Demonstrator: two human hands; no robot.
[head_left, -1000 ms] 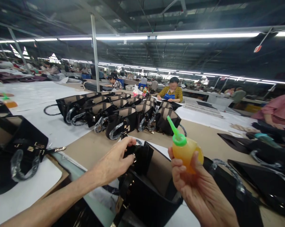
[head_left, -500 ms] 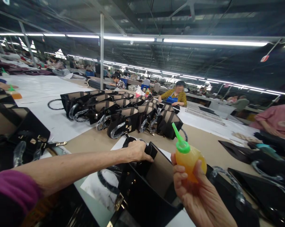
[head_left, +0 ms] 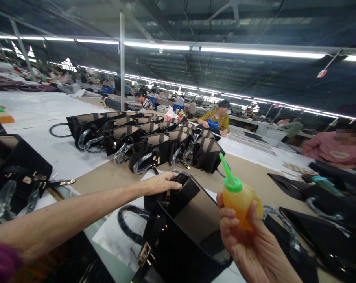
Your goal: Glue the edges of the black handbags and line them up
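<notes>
My right hand (head_left: 248,236) is closed around a soft squeeze bottle (head_left: 242,202) of amber liquid, its green nozzle tilted up to the left. Directly in front of me stands a black handbag (head_left: 192,243) with an open top and a beige lining. It has gold-coloured hardware and a looped handle on its left side. At the bag's far upper edge is my left hand (head_left: 161,184), thumb and fingers closed on the black material there; some fingertips are hidden. The bottle is held above the right side of the bag, its nozzle apart from it.
Rows of similar black bags (head_left: 150,147) stand farther back on the paper-covered table (head_left: 86,171). Another bag (head_left: 21,169) is close on the left. Flat black pieces (head_left: 322,232) lie to the right. Co-workers sit beyond, including a person in yellow (head_left: 216,118) and one in pink (head_left: 334,147).
My left hand has shifted slightly left along the bag's far edge, its fingers less bunched. The bottle in my right hand is slightly farther right. The view has turned a little right.
</notes>
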